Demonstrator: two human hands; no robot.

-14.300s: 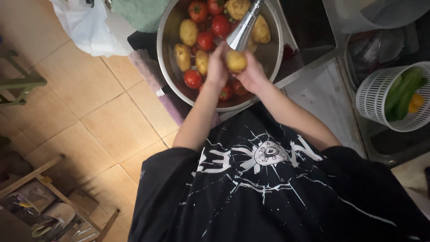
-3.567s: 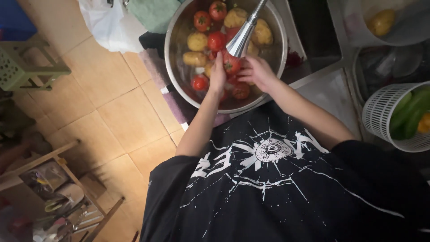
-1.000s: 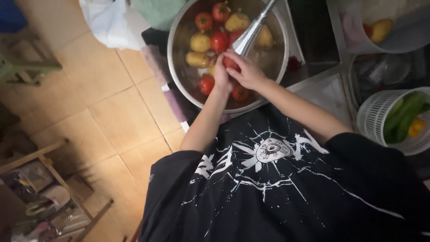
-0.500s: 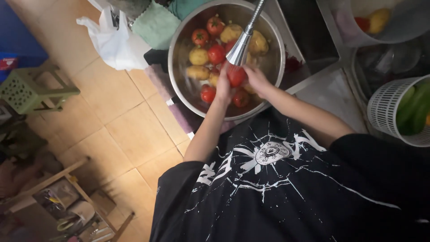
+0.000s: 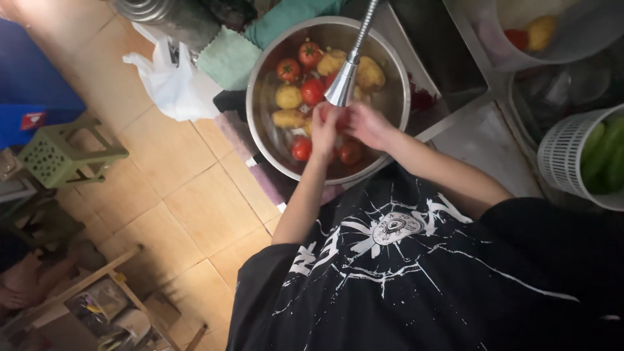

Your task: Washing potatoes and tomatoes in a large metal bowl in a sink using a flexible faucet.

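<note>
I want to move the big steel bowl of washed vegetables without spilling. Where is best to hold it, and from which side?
Probably grip the steel bowl by its rolled rim, one hand on each opposite side, coming from above and outside. The rim is the only graspable edge on its smooth round wall. The tap head hangs over the middle, so the sides beside it look freer. The left hand and right hand meet under the tap.

Potato swapped for a tomato under the spout
Both hands [image 5: 348, 127] now cup a red tomato [image 5: 339, 121] where a yellow potato was earlier; more floor shows at left.
</note>
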